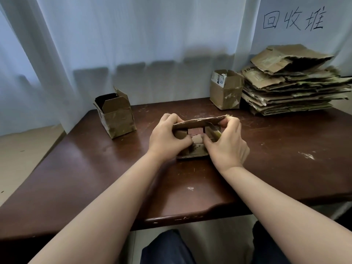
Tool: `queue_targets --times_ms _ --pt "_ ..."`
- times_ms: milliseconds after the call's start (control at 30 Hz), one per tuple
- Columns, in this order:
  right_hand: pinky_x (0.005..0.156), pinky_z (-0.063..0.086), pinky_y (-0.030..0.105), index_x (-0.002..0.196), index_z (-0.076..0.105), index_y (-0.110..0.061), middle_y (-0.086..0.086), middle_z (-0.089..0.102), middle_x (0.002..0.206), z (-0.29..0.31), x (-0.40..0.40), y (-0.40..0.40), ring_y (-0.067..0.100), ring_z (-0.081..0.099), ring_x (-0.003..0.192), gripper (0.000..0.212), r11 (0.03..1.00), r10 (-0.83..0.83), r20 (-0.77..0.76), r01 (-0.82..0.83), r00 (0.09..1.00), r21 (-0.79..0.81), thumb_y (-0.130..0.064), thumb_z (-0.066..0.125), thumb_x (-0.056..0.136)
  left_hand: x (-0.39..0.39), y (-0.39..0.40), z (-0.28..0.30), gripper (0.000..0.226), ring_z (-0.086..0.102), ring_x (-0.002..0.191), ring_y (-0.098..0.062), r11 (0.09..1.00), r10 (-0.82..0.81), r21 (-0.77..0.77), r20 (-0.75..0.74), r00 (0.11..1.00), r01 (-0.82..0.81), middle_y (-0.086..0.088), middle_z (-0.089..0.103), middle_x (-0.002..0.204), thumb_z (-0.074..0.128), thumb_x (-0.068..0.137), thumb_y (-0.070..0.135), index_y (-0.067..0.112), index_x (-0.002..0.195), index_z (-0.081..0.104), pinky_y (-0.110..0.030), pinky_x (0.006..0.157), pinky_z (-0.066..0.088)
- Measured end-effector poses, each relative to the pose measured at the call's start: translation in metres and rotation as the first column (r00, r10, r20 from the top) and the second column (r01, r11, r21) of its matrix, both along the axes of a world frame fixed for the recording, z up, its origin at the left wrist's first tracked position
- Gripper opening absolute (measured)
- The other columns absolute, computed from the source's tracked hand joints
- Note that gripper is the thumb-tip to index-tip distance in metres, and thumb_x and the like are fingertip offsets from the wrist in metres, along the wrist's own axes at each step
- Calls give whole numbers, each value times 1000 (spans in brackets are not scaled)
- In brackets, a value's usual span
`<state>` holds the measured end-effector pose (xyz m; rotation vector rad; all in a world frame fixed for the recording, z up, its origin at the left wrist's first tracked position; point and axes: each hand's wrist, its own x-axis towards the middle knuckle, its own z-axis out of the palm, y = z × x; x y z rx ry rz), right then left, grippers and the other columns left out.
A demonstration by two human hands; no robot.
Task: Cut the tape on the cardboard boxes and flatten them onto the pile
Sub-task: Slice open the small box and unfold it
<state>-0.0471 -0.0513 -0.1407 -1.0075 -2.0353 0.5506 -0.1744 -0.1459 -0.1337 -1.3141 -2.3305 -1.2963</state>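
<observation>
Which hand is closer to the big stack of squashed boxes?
The right hand. It grips the right side of the small box, on the side toward the pile of flattened cardboard. The left hand grips the box's far side, farther away.

One wide camera on the person's head looks forward and down, close over the counter (285, 153), toward the curtained wall (133, 44).

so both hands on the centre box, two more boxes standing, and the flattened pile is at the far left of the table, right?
Not quite: head view shows the pile at the far right. Both hands, left and right, grip the centre box; two boxes stand.
</observation>
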Motion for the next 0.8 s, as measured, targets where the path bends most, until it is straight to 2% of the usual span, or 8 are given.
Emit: queue_targets --times_ms 100,200,267,367,467,567,633,800 --pt "71 34 30 116 41 -24 -5 57 110 -1 8 3 30 61 98 44 999 40 -14 -40 999 -13 -35 66 82 -5 -6 -1 24 55 86 -11 994 -109 19 39 993 108 7 54 95 59 67 26 23 91 61 -34 76 51" --pt "74 34 28 113 45 -25 -14 55 95 -2 24 13 24 61 97 35 997 49 -89 -53 995 -47 -21 62 83 -6 -13 -2 33 56 95 -7 983 -181 49 44 982 179 1 59 101 53 70 13 17 100 66 -16 83 46" --pt "73 35 29 109 48 -25 -15 56 92 -3 30 22 24 60 97 28 994 3 -132 -17 991 -107 -20 62 85 -5 -17 -4 38 55 110 -4 978 -200 69 44 979 197 2 62 108 52 70 9 15 105 66 -9 93 39" --pt "75 40 29 104 55 -22 -9 59 91 -7 34 36 22 58 94 21 980 19 -172 -52 985 -190 -23 67 86 -5 -20 -12 46 45 129 -8 978 -207 32 24 978 206 -1 56 128 56 75 9 15 120 61 -10 106 29" --pt "76 50 34 95 65 -13 -3 69 83 -14 35 55 20 64 82 20 942 164 -243 -225 956 -248 -25 73 81 -6 -19 -19 61 41 133 -10 990 -138 -8 102 985 139 -2 47 143 62 85 2 18 142 44 -10 109 25" --pt "51 41 28 90 67 -6 -5 67 64 -14 41 61 8 49 48 28 841 229 -442 -405 867 -358 -32 66 81 -13 -18 -22 66 49 123 -7 992 -125 11 165 978 125 3 54 135 58 89 -2 27 145 39 -2 98 30" --pt "39 32 20 87 69 -3 5 71 71 -9 40 63 6 36 34 24 790 158 -571 -450 806 -416 -26 60 90 -20 -18 -22 69 50 123 -5 986 -165 -3 178 970 169 4 55 134 55 89 -6 31 145 40 -3 99 31" --pt "34 28 16 88 71 -3 8 72 84 5 15 67 5 37 32 43 734 163 -515 -452 842 -507 -44 59 90 -23 -18 -22 70 51 121 2 972 -236 29 175 956 235 6 57 133 53 87 -10 27 146 40 -7 101 33"
